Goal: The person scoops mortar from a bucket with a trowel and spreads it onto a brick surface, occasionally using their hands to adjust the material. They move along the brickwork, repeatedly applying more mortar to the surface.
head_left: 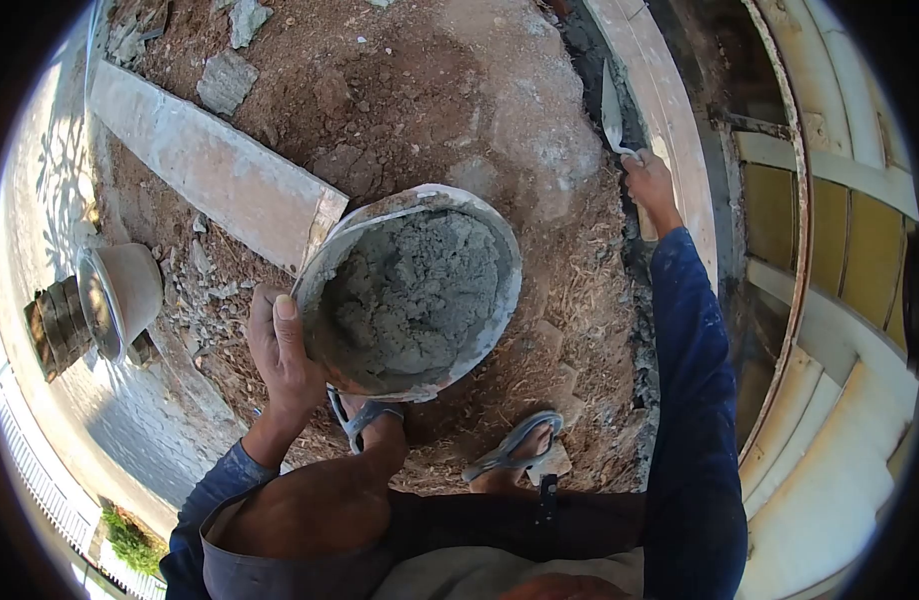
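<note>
A round bucket (511, 235) full of wet grey mortar (425, 290) stands in front of me, tilted a little. My left hand (285, 350) is closed on its near left rim, thumb lying over the edge. At the right, my right hand (652, 188) is wrapped round the handle of a pointed trowel (611, 112). The trowel's blade points away from me, over a narrow strip of dark mortar (635, 105) beside a long pale board (685, 150). Part of the trowel's handle sticks out below my fist.
A wide plank (215, 165) lies on the reddish soil, its end against the bucket. Broken stones (228, 82) are scattered at the upper left. Another bucket (135, 285) rests farther left. My sandalled feet (520, 448) are just below the mortar bucket. A rusty-edged frame (800, 230) curves along the right.
</note>
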`<state>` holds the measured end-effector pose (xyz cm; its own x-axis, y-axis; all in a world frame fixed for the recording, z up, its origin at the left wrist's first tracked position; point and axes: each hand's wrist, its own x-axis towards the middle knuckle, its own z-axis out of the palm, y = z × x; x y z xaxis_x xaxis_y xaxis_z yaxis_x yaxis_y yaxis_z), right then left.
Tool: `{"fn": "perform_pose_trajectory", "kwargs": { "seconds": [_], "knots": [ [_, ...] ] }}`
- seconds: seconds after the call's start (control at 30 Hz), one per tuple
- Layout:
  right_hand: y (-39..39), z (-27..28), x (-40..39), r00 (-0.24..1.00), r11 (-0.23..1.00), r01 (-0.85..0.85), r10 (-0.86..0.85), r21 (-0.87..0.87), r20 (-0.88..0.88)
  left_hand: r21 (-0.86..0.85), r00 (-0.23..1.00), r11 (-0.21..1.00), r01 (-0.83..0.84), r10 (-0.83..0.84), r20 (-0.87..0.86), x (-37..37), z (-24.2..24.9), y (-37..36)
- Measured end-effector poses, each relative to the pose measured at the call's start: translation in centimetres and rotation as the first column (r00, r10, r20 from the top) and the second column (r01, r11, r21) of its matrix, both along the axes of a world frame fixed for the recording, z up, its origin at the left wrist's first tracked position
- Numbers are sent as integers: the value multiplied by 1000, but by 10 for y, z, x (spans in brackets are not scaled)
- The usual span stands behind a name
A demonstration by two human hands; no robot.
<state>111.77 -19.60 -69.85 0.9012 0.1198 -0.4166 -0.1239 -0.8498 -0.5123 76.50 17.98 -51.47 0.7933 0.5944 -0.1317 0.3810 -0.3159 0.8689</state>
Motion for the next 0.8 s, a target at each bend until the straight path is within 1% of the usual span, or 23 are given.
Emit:
{"fn": "perform_pose_trajectory", "kwargs": {
  "seconds": [0.03,0.07,0.13,0.2,0.27,0.3,0.37,0.4,0.47,0.5,0.57,0.6,0.67,0.7,0.73,0.77,0.8],
  "knots": [
    [-2,-1,-2,991,996,-64,71,-60,116,39,1000,999,0,0,-15,0,0,0],
    [-5,-2,-7,994,999,-30,34,-41,107,38,1000,999,1,-1,-14,1,0,-1],
    [-8,-6,-16,991,998,-26,33,-56,128,-11,1000,1000,-15,15,-7,2,2,-2],
    [-10,-7,-23,987,997,-24,35,-68,154,-5,1000,1000,-11,11,-3,3,2,-2],
    [-14,-3,-35,971,990,-87,109,-107,211,1,1000,1000,-11,11,-1,3,1,-1],
    [-17,-4,-42,971,990,-90,111,-108,211,8,1000,1000,-7,7,2,3,1,-1],
    [-24,-7,-59,944,993,-76,100,-88,316,15,1000,1000,-4,4,8,3,1,-1],
    [-29,-4,-66,943,993,-77,102,-89,316,17,1000,1000,-8,8,11,3,1,-1],
    [-30,13,-83,951,966,-41,116,-255,285,18,1000,1000,-13,13,11,4,1,-2],
    [-29,22,-88,952,966,-44,118,-254,284,9,1000,1000,-12,12,18,5,2,-2],
    [-23,47,-94,953,924,-86,185,-373,240,0,1000,1000,-11,11,21,4,1,-1],
    [-16,61,-95,954,923,-85,184,-375,237,-24,1000,1000,-20,20,18,3,-1,0],
    [4,93,-94,919,913,-166,280,-371,276,-52,1000,998,-23,24,19,4,-2,-1],
    [13,106,-88,920,913,-162,277,-373,277,-75,999,996,-42,44,24,5,-1,-2],
    [22,118,-80,911,926,-328,362,-186,196,-96,998,994,-61,64,28,6,0,-3],
    [32,127,-71,879,885,-465,458,24,134,-95,998,994,-58,61,28,7,1,-3],
    [45,138,-61,880,886,-463,456,24,135,-68,999,997,-44,45,26,7,2,-3]
  ]
}}
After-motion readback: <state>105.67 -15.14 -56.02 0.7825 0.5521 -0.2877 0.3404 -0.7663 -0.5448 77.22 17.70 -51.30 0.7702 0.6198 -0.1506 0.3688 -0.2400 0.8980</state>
